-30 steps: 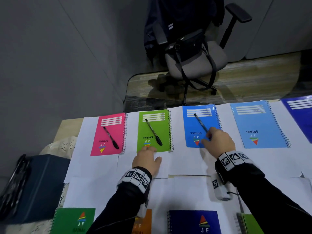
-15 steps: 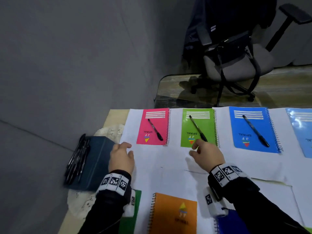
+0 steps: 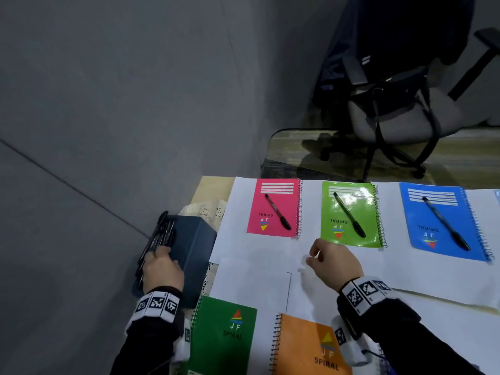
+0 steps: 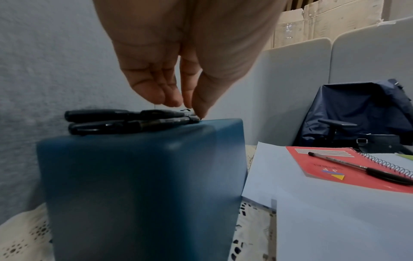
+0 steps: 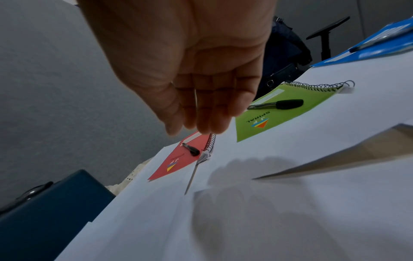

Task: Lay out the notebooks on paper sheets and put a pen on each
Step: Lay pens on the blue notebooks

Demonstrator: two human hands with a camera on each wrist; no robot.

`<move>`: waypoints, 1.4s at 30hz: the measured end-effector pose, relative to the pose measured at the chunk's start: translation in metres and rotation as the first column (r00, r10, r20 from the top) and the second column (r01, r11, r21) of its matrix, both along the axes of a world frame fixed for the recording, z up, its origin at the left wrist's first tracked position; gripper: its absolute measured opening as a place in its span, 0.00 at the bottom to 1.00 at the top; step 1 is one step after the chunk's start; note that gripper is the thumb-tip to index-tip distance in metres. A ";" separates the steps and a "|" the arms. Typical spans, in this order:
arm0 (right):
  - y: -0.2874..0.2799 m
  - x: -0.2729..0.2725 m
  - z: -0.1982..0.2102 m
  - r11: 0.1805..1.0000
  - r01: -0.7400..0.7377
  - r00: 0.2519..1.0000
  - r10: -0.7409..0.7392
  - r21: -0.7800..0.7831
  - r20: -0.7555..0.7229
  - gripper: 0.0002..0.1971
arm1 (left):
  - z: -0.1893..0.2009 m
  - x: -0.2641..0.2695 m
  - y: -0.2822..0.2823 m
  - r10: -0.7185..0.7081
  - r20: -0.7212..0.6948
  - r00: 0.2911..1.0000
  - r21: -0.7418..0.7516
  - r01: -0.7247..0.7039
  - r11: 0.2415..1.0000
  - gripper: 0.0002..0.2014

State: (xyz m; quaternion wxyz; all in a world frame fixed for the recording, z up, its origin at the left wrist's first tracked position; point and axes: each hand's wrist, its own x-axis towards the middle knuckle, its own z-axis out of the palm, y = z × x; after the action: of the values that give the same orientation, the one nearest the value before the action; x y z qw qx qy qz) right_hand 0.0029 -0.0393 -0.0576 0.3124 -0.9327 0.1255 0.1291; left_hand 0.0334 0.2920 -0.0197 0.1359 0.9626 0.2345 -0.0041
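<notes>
Pink (image 3: pixel 273 209), green (image 3: pixel 349 215) and blue (image 3: pixel 443 220) spiral notebooks lie in the far row on white paper sheets (image 3: pixel 259 253), each with a black pen across it. Nearer me lie a dark green notebook (image 3: pixel 224 334) and an orange notebook (image 3: pixel 305 347) with no pens on them. Several spare black pens (image 4: pixel 125 120) sit on top of a dark blue box (image 4: pixel 143 185) at the table's left edge. My left hand (image 4: pixel 187 106) reaches down onto them, its fingertips touching their near ends. My right hand (image 3: pixel 311 255) hovers empty over the paper below the green notebook, fingers relaxed.
A lace cloth (image 3: pixel 208 209) lies under the blue box (image 3: pixel 192 250). A grey wall runs close along the left. An office chair (image 3: pixel 400 117) with a dark jacket and bag stands beyond the table's far edge.
My left hand has moved left from the paper onto the pens on the blue box. My right hand has left the pen on the blue notebook and drawn back left.
</notes>
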 end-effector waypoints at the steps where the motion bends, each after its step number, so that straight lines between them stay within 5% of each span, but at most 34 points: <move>1: 0.001 0.000 0.001 1.000 0.004 1.000 -0.004 -0.004 -0.002 0.06 | -0.001 0.000 0.001 -0.002 0.017 1.000 -0.003 0.002 1.000 0.16; 14: 0.012 0.000 0.006 0.999 0.020 1.000 -0.020 -0.041 -0.006 0.07 | -0.002 0.009 0.005 -0.072 -0.048 0.996 -0.018 0.071 0.997 0.11; 21: 0.021 0.003 0.016 1.000 -0.019 0.997 0.019 0.010 0.070 0.03 | 0.003 0.012 -0.046 -0.313 0.008 0.950 0.056 0.312 0.948 0.11; 29: 0.012 0.006 0.033 0.985 0.042 0.989 -0.065 0.168 0.134 0.07 | -0.001 0.012 -0.127 -0.663 0.025 0.748 -0.036 0.664 0.747 0.11; 35: -0.021 -0.008 0.041 0.943 0.107 0.993 -0.089 0.315 -0.071 0.08 | 0.002 0.010 -0.170 -0.811 0.051 0.583 -0.085 0.811 0.579 0.10; 42: -0.049 -0.029 0.051 0.993 0.074 0.996 -0.069 0.091 -0.057 0.11 | 0.002 0.008 -0.217 -0.870 0.073 0.488 -0.064 0.873 0.484 0.09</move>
State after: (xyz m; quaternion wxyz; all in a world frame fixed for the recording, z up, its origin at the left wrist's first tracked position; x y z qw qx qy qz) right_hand -0.0264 -0.0881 -0.0065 0.3563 -0.9083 0.1612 0.1485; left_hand 0.0418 0.0754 -0.0173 0.1630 0.9414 -0.2873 -0.0683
